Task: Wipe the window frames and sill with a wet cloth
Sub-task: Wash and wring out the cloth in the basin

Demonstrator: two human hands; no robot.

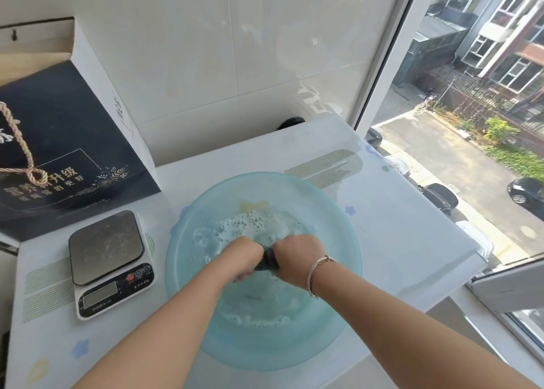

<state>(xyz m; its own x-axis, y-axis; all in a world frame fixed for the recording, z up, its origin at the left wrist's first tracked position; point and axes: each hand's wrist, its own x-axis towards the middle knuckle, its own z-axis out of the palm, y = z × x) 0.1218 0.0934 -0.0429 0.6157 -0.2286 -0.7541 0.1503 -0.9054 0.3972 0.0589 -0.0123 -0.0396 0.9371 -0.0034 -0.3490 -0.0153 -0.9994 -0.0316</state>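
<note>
A pale blue plastic basin [335, 229] of soapy water stands on a white covered counter. Over its middle, my left hand [245, 259] and my right hand [297, 260] both grip a dark wet cloth [268, 259], which is bunched tight between the two fists. Only a short dark stretch of cloth shows between them. The white window frame [382, 73] rises at the right, and the white sill [482, 329] runs along the lower right beside an open sash.
A kitchen scale [109, 259] sits left of the basin. Behind it leans a dark gift box [61, 141] with a rope handle. White wall tiles [235, 50] back the counter. The counter's right edge [459, 256] meets the window.
</note>
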